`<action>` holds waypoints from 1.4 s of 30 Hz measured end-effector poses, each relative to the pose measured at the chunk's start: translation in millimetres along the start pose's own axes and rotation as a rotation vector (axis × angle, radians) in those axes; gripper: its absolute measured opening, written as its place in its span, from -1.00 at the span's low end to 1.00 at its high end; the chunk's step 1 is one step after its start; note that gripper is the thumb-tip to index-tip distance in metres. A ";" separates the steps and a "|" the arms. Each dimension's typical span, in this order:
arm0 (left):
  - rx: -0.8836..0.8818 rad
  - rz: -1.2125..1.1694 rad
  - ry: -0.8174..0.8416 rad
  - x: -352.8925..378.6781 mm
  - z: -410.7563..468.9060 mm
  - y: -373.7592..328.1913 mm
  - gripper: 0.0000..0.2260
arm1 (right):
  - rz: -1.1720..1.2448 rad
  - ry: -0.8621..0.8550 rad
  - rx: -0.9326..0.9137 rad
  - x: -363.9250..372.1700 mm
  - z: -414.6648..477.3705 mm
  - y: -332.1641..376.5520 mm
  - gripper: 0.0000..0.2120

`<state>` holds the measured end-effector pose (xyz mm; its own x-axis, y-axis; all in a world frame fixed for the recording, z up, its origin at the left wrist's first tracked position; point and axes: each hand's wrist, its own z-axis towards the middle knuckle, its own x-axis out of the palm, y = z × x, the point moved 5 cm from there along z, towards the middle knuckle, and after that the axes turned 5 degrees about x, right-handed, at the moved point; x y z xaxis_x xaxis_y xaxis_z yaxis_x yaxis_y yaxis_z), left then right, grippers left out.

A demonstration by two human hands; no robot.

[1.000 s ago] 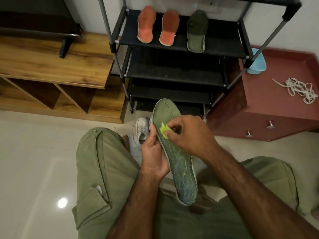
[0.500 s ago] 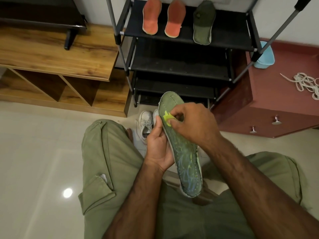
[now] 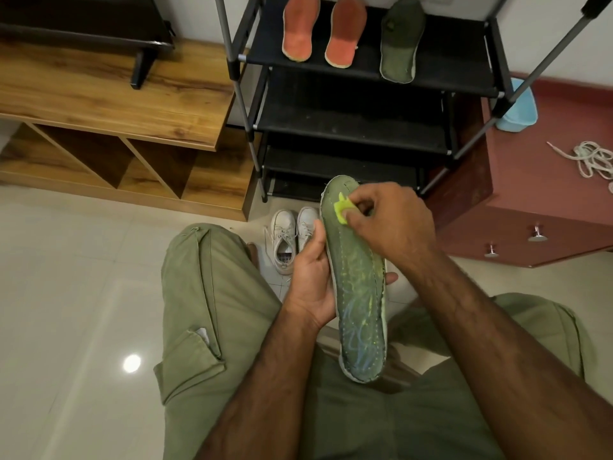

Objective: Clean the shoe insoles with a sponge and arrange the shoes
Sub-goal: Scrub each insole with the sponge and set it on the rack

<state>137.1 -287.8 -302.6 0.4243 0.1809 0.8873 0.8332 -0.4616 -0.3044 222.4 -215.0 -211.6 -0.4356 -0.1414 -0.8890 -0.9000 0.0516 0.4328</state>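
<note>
Sponge hand has crept a bit closer to the toe end of the insole compared with a second ago, otherwise same pose.

His right hand [image 3: 391, 224] has the fingers curled down, pinching a small yellow-green sponge [image 3: 341, 212] and pressing it onto the green insole [image 3: 358, 293] near the far tip. The left hand [image 3: 311, 277] grips that insole from the left side at about its middle, thumb lying along the edge. The fingers wrap underneath, and one fingertip [image 3: 391, 277] pokes out on the right edge. He's holding the insole up over his lap, heel end toward him, with blue and yellow squiggles on the near half.

Most of the sponge is buried under his fingers, so I can't tell its real shape. The left fingers are mostly hidden behind the insole too.

A pair of white shoes [image 3: 292, 237] sits on the floor by the black rack [image 3: 365, 127], the right one partly behind his left hand. On the rack's top shelf lie two orange insoles [image 3: 298, 31] and another green insole [image 3: 399, 44], their far ends cut off at the top of my view. A blue tub [image 3: 519, 107] on the red cabinet [image 3: 547, 200] is half behind a rack post, and a tangle of white cord [image 3: 593, 161] runs off the right edge.
</note>
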 end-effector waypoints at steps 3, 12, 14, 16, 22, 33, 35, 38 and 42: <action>-0.010 0.015 -0.007 4.0 -2.1 1.5 -0.39 | 0.002 -0.050 -0.023 3.0 2.0 3.4 -0.88; -0.088 0.028 0.056 -8.2 4.7 11.7 -0.36 | 0.115 -0.054 -0.037 -1.7 12.2 0.2 -0.93; -0.054 0.020 0.035 -10.4 6.0 6.8 -0.37 | 0.117 0.151 -0.119 11.0 7.4 3.6 -0.93; -0.040 0.023 0.034 -9.5 4.9 3.3 -0.37 | 0.070 0.228 -0.158 17.0 1.3 -0.6 -0.90; -0.119 0.019 -0.046 -10.0 3.1 1.4 -0.34 | 0.285 0.029 0.053 -1.0 9.0 -35.1 -0.95; 0.046 0.197 -0.154 -1.9 -14.3 -22.2 -0.35 | 0.655 -0.173 0.294 -0.9 0.7 -76.5 -0.92; 0.009 -0.026 -0.049 -0.3 -8.9 -15.7 -0.33 | 0.632 -0.209 0.280 -3.4 -5.4 -76.4 -0.93; -0.026 -0.136 0.039 1.5 -5.4 -9.9 -0.35 | 0.507 -0.200 0.226 -6.8 -20.6 -71.5 -0.93; -0.107 -0.119 0.014 -6.2 -4.4 -1.5 -0.34 | 0.275 -0.134 0.161 -10.3 -33.8 -62.0 -0.95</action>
<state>131.7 -292.1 -306.1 0.3190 0.2284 0.9198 0.8348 -0.5273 -0.1586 283.3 -250.1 -224.2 -0.6507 0.0303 -0.7587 -0.7347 0.2270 0.6393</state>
